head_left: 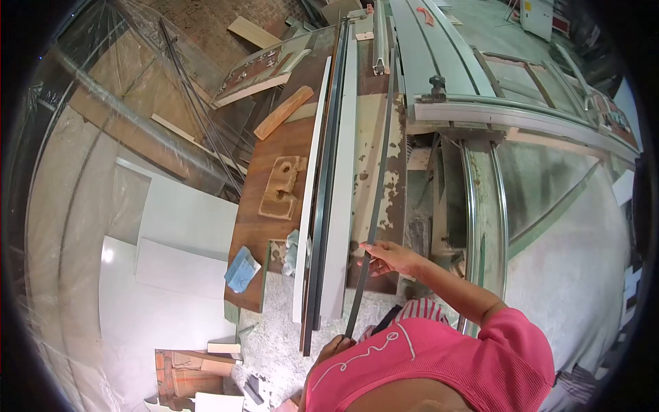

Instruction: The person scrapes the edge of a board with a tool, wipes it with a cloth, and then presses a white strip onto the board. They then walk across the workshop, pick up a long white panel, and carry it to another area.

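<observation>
A long, thin dark grey strip [379,185] runs from near my body far up along the workbench. My right hand [388,259] pinches it between thumb and fingers, partway along its near half. At the strip's near end, my left hand [334,346] is closed around it, low beside the pink shirt and partly hidden. Just left of the strip lies a wide white board [341,192]. Beyond that are a long black strip [322,206] and a narrow white strip [310,206], side by side along the bench.
The brown workbench [250,185] carries a wooden block [283,112], a carved wooden piece [282,187] and a blue-and-white packet [242,270]. A sliding-table saw [439,48] with metal rails [504,226] stands to the right. White panels [178,226] lean at left near plastic sheeting.
</observation>
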Motion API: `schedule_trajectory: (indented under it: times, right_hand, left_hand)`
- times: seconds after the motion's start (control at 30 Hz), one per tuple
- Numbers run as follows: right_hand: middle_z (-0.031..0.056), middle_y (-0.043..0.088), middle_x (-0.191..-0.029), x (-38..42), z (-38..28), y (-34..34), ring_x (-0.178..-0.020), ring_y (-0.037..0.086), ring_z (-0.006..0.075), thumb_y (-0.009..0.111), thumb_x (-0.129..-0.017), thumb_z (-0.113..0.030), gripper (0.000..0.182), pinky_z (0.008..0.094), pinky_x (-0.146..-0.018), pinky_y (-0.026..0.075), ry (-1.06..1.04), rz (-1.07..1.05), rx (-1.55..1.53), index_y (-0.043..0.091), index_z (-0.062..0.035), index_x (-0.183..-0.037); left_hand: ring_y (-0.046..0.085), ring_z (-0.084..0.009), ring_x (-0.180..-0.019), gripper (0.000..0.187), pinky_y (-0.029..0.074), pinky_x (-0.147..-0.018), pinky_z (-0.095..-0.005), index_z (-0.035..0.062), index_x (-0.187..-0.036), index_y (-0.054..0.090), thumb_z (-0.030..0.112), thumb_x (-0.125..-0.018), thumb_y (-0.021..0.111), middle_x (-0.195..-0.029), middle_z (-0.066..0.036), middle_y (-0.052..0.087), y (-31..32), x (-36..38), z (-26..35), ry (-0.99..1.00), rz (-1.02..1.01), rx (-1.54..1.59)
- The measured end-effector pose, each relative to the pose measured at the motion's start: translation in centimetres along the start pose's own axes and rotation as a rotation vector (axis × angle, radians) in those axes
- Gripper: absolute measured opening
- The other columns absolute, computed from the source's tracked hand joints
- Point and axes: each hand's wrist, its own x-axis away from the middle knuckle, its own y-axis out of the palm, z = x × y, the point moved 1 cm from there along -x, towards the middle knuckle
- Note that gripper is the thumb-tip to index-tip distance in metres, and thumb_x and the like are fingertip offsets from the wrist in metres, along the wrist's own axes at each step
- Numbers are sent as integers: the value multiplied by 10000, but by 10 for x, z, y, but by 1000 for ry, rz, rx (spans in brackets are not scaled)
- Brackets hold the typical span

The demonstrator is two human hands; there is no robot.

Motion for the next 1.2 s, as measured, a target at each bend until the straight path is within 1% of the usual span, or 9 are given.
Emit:
schedule_trajectory:
  times: [0.07, 0.17, 0.3, 0.4, 0.5, 0.53, 0.6, 0.8, 1.2]
  right_hand:
    - [36, 537, -888, 5, 20, 14, -807, 574, 160, 488, -850, -440, 422, 310, -719, 502, 8, 4, -16, 452, -61, -1033]
    - [56, 523, -881, 7, 59, 29, -793, 576, 172, 507, -852, -401, 360, 337, -724, 511, 57, 49, -93, 462, -65, -973]
    - [70, 514, -885, 14, 89, 52, -792, 577, 178, 518, -842, -414, 377, 339, -711, 513, 29, 97, -93, 455, -61, -957]
    - [83, 525, -919, 25, 106, 65, -785, 577, 197, 527, -836, -412, 469, 351, -703, 513, -31, 182, -42, 424, -48, -1112]
    - [150, 532, -1051, 49, 97, 77, -838, 582, 215, 500, -864, -332, 572, 317, -680, 486, -220, 495, 574, 262, -49, -1302]
    - [150, 532, -1051, 56, 97, 80, -838, 582, 215, 500, -864, -332, 572, 317, -680, 486, -224, 497, 584, 262, -49, -1302]
    - [206, 509, -1083, 67, 93, 88, -875, 576, 262, 521, -831, -312, 562, 343, -759, 458, -312, 605, 1041, 306, -40, -1273]
    - [208, 497, -1124, 74, 111, 83, -1012, 497, 373, 511, -837, -294, 472, 401, -835, 418, -462, 590, 1312, 394, -40, -1217]
    - [188, 495, -1162, 67, 97, 76, -1006, 509, 359, 498, -838, -298, 464, 411, -826, 426, -441, 519, 1308, 398, -68, -1229]
  left_hand:
    - [498, -56, -763, 276, 413, -678, -224, 31, -982, 525, 288, -895, 471, -832, 4, 543, -5, 14, -24, -68, 9, 58]
    - [423, -49, -581, 352, 344, -508, -211, 28, -980, 552, 356, -886, 463, -644, 38, 476, -4, 45, -19, 23, 162, 14]
    - [416, -48, -570, 338, 339, -503, -210, 28, -994, 546, 336, -893, 450, -630, 28, 470, -10, 69, -38, -8, 198, -79]
    - [396, -43, -518, 329, 327, -470, -198, 27, -999, 540, 321, -899, 432, -611, 21, 451, -14, 70, -60, 93, 124, -102]
    - [343, -41, -432, 328, 284, -373, -200, 30, -1010, 522, 321, -908, 410, -587, 20, 413, -5, 69, -54, 44, 75, 69]
    - [343, -41, -432, 328, 284, -373, -200, 30, -1010, 522, 321, -908, 410, -587, 20, 413, -3, 64, -60, 53, 72, 75]
    - [342, -43, -433, 326, 277, -364, -202, 35, -1018, 505, 324, -914, 396, -600, 17, 418, 2, 55, -67, 5, 12, 194]
    - [351, -56, -442, 322, 281, -372, -201, 34, -983, 478, 338, -914, 395, -615, 12, 412, 22, 43, -79, -8, -75, 231]
    - [339, -47, -454, 317, 283, -371, -198, 26, -939, 479, 334, -907, 413, -610, 15, 385, 18, 54, -61, 39, 13, 147]
